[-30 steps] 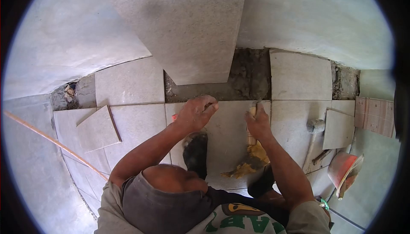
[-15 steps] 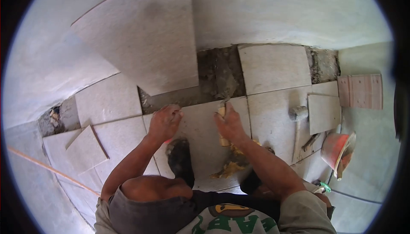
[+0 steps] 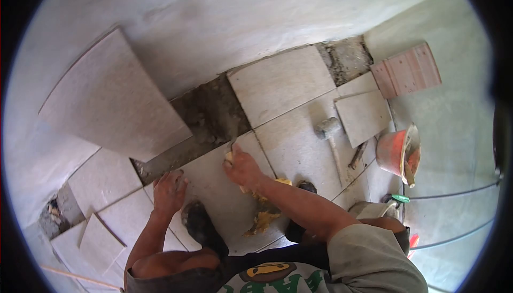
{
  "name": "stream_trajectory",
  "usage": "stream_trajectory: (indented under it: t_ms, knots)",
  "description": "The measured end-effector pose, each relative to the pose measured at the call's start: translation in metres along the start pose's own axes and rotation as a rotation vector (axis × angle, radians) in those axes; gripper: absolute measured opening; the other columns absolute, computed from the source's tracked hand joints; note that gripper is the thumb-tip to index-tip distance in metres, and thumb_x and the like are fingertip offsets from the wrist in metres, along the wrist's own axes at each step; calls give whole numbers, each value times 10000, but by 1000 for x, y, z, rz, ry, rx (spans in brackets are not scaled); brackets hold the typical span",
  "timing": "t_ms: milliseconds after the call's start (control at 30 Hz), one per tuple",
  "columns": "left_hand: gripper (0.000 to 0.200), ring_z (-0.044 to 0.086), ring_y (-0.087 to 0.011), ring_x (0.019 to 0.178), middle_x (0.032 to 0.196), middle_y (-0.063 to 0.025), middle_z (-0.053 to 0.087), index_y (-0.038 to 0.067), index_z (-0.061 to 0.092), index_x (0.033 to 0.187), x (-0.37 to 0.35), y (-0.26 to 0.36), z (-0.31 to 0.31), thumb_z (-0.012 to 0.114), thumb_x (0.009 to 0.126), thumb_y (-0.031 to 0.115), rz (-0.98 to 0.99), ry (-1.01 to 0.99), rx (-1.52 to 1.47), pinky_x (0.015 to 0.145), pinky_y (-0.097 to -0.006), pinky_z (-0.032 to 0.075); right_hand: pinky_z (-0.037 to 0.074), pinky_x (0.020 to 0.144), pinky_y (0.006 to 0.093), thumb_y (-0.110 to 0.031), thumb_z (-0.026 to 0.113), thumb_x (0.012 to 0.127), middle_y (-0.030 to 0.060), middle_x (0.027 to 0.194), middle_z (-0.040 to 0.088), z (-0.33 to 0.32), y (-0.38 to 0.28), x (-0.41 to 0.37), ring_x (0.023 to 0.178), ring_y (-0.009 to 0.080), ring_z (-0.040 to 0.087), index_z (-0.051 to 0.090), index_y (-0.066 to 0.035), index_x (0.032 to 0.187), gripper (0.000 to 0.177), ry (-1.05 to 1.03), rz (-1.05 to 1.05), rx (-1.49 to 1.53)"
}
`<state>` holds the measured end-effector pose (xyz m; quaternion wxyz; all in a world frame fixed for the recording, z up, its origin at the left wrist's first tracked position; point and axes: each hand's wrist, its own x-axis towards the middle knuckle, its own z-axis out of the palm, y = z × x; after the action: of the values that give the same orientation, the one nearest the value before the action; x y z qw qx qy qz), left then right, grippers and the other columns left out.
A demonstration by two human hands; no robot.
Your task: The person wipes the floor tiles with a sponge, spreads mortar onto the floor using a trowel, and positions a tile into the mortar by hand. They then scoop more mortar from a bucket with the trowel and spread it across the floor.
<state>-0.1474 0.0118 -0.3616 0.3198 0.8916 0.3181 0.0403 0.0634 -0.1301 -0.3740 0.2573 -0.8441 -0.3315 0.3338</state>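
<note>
My right hand [image 3: 245,170] is wrapped round the pale handle of a trowel [image 3: 229,155]. Its blade points at a gap of rough grey mortar [image 3: 206,112] between the floor tiles and is hard to make out against it. My left hand [image 3: 170,192] holds nothing, fingers loosely bent and apart, low over a laid tile near the gap's front edge. Beyond that hand, a large beige tile [image 3: 120,98] leans on the wall, its lower corner over the gap. Right of the gap lies another floor tile [image 3: 283,84].
A mallet [image 3: 327,128] lies on the tiles at right, beside a loose cut tile [image 3: 363,116]. Further right are a red bucket [image 3: 391,151] and a pinkish tile piece [image 3: 407,69]. Crumpled yellow material [image 3: 263,221] lies between my feet. Another cut tile [image 3: 100,244] is at left.
My view has turned, so the scene appears shifted left and tilted. The trowel stays in my right hand, near the gap's front edge. My left hand remains empty.
</note>
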Motion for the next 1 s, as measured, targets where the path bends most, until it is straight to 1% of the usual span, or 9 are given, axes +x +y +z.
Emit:
stream_trajectory:
  t_ms: [133, 233, 300, 467, 633, 733, 800, 933, 1000]
  knots:
    - [217, 626, -292, 832, 883, -105, 655, 79, 617, 981, 3, -1, 1, 675, 799, 182, -32, -17, -72, 774, -431, 448, 462, 821, 500, -302, 596, 841, 304, 925, 604, -1, -5, -4, 931, 457, 581, 397, 58, 1209, 551, 123, -40, -6]
    - [207, 631, -288, 806, 873, -111, 653, 67, 625, 974, 4, 0, 0, 671, 800, 169, -42, 7, -71, 757, -421, 461, 462, 827, 495, -310, 580, 853, 287, 939, 609, -7, -11, -2, 938, 437, 589, 397, 37, 1233, 547, 1, 14, 64]
    - [202, 633, -290, 795, 876, -116, 652, 62, 627, 971, 5, -2, 2, 669, 801, 165, -7, 7, -85, 745, -420, 467, 463, 873, 466, -323, 547, 878, 250, 1008, 611, -10, -11, -3, 991, 393, 592, 429, 17, 1142, 446, -109, 108, -46]
    - [194, 637, -294, 777, 877, -129, 650, 50, 626, 961, 4, -5, 4, 667, 804, 157, 73, 28, -89, 714, -420, 480, 458, 881, 463, -315, 536, 887, 251, 1040, 604, -4, 1, -1, 1013, 392, 583, 416, 14, 1158, 443, -99, 50, -75]
    - [193, 648, -288, 769, 886, -142, 655, 34, 626, 943, 7, -1, -2, 676, 798, 150, -9, -30, -90, 723, -417, 496, 452, 892, 461, -301, 537, 886, 248, 1045, 602, -9, 3, -2, 1035, 397, 571, 401, 22, 1189, 463, -67, -25, -73]
    - [198, 652, -286, 763, 902, -148, 660, 29, 629, 938, 8, 4, -2, 682, 795, 154, 21, 10, -98, 715, -412, 502, 454, 890, 457, -290, 546, 882, 242, 1043, 604, -9, 3, 4, 1036, 393, 571, 410, 18, 1159, 436, -125, 18, -140]
    - [201, 654, -284, 775, 912, -146, 662, 32, 632, 941, 11, 11, -5, 683, 794, 159, 3, -5, -79, 728, -414, 497, 449, 926, 431, -307, 514, 899, 237, 1121, 586, -12, 3, 1, 1090, 357, 559, 405, 35, 1239, 494, -171, -7, -101]
    - [222, 652, -277, 810, 932, -134, 666, 43, 638, 959, 7, 8, 1, 687, 794, 183, 21, -38, -37, 773, -419, 474, 454, 920, 430, -298, 517, 895, 232, 1114, 589, -16, -2, 4, 1086, 350, 563, 411, 31, 1221, 475, -158, -7, -139]
    - [230, 649, -277, 822, 936, -127, 666, 49, 638, 967, 7, 6, 1, 688, 795, 193, -29, -55, -46, 782, -421, 466, 452, 924, 427, -298, 518, 892, 233, 1119, 587, -15, -2, 5, 1093, 351, 559, 405, 27, 1237, 487, -233, 22, -168]
